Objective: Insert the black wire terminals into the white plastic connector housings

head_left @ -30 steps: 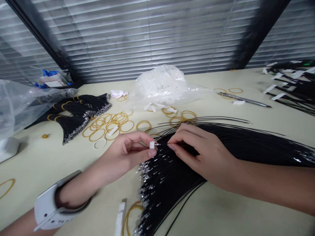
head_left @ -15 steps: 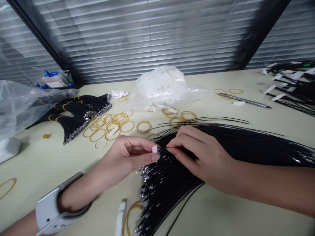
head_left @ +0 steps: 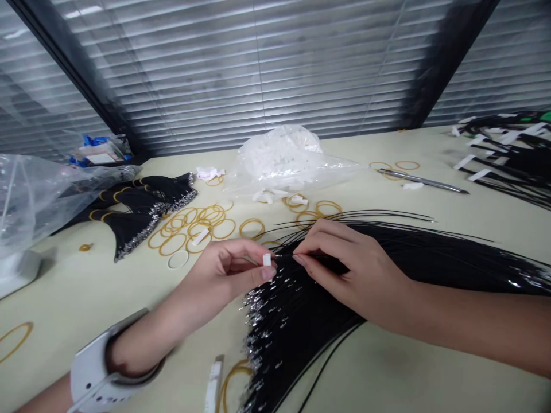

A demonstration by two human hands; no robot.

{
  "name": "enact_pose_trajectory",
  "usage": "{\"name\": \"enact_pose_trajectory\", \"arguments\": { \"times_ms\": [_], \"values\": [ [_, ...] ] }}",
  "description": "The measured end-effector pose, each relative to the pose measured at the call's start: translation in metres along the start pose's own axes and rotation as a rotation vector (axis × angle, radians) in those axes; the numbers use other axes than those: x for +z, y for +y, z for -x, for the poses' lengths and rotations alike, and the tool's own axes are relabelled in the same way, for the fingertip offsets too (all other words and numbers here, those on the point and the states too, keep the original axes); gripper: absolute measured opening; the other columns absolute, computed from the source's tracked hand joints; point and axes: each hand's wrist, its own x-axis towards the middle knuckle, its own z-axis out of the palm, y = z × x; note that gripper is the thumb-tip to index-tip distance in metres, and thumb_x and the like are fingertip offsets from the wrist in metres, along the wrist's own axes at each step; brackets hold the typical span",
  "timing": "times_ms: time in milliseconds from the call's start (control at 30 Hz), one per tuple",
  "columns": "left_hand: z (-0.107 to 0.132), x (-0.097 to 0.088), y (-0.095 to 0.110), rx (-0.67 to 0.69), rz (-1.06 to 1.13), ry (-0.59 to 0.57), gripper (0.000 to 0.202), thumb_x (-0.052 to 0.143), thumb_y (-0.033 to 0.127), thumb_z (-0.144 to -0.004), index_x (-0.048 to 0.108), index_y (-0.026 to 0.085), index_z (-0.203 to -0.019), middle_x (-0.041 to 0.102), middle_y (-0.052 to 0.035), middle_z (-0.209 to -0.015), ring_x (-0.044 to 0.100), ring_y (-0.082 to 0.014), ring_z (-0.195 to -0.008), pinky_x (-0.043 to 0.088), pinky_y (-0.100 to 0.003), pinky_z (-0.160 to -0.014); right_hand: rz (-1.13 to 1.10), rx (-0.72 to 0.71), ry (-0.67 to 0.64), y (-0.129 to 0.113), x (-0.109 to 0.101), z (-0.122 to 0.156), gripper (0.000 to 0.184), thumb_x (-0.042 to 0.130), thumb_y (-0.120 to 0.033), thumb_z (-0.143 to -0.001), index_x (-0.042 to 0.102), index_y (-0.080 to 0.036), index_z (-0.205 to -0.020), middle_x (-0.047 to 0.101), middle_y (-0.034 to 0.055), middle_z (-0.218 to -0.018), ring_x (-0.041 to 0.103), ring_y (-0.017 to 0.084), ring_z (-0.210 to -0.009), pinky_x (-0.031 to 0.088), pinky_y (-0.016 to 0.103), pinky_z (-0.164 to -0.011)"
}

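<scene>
Between the thumb and forefinger of my left hand (head_left: 230,269) is a small white connector housing (head_left: 267,260). My right hand (head_left: 350,264) pinches one thin black wire (head_left: 287,256), its metal-tipped end pointing left at the housing. A short gap seems to lie between the tip and the housing, though the detail is small. Beneath both hands spreads a large bundle of black wires (head_left: 310,310), with crimped silvery ends (head_left: 253,321) fanned out at its left side. A white band with a cable sits on my left wrist.
Loose yellow rubber bands (head_left: 210,215) lie beyond my left hand. A clear bag of white parts (head_left: 279,152) stands at the back. Tied wire bundles (head_left: 142,212) rest at left, a pen (head_left: 424,181) and more wires with white connectors (head_left: 508,155) at right.
The white housing has turned slightly in my left fingers, and the wire tip has drawn a little away from it. The whole view has shifted slightly.
</scene>
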Motion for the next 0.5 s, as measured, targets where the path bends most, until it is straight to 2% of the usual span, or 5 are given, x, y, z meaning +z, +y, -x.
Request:
{"name": "enact_pose_trajectory", "arguments": {
  "times_ms": [267,500],
  "values": [
    [0.0028,0.0025,-0.0016,-0.052,0.026,-0.021,0.014,0.066,0.026,-0.067,0.060,0.017,-0.075,0.057,0.0024,-0.069,0.049,-0.0047,-0.063,0.039,-0.014,-0.057,0.026,-0.058,-0.025,0.0019,0.0019,0.0027,0.012,0.046,-0.014,-0.081,0.058,-0.012,-0.079,0.050,0.0045,-0.074,0.044,0.010,-0.071,0.038,0.024,-0.064],
    [0.0020,0.0049,-0.0002,-0.041,0.027,-0.015,0.013,0.067,0.025,-0.065,0.060,0.017,-0.073,0.057,0.0030,-0.067,0.050,-0.0041,-0.061,0.039,-0.013,-0.055,0.042,-0.092,-0.036,0.0015,0.0014,0.0028,0.014,0.045,-0.016,-0.083,0.058,-0.011,-0.080,0.049,0.0044,-0.074,0.044,0.010,-0.072,0.037,0.023,-0.067]
  ]
}}
